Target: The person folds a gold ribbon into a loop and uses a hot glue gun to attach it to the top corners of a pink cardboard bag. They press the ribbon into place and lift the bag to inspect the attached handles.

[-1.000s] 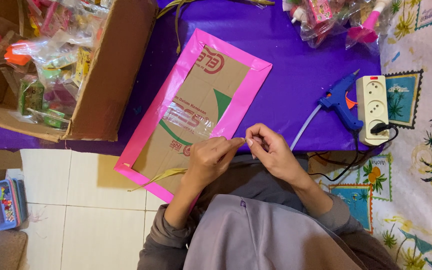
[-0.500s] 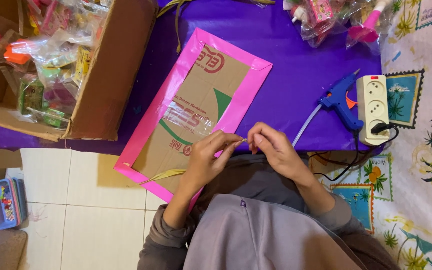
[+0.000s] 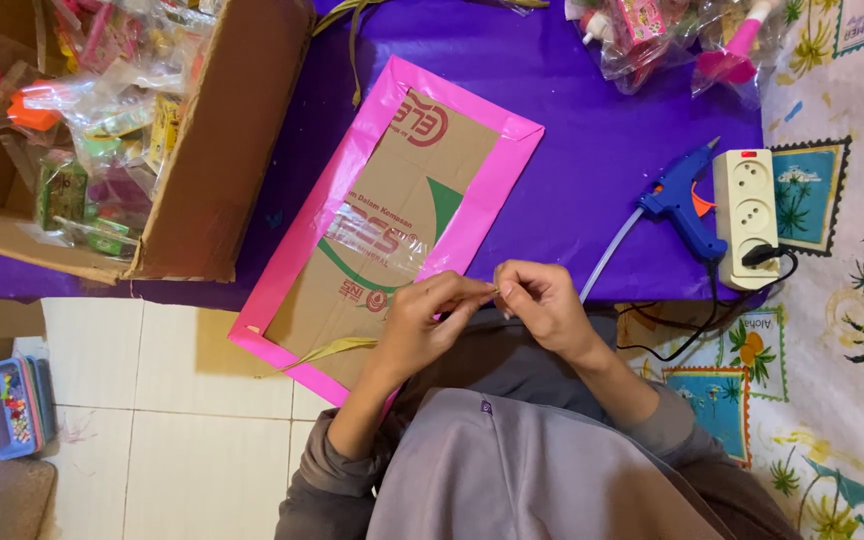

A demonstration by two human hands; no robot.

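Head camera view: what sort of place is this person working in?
Probably a home craft corner on the floor. A blue glue gun lies beside a power strip on purple cloth, and a cardboard box holds small wrapped toys, by floor tiles.

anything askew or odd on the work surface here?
Yes. The pink-edged cardboard panel lies diagonally, its lower corner hanging past the purple cloth over the tiled floor. A crinkled strip of clear tape sits on its face. Both hands, left hand and right hand, pinch something thin between them.
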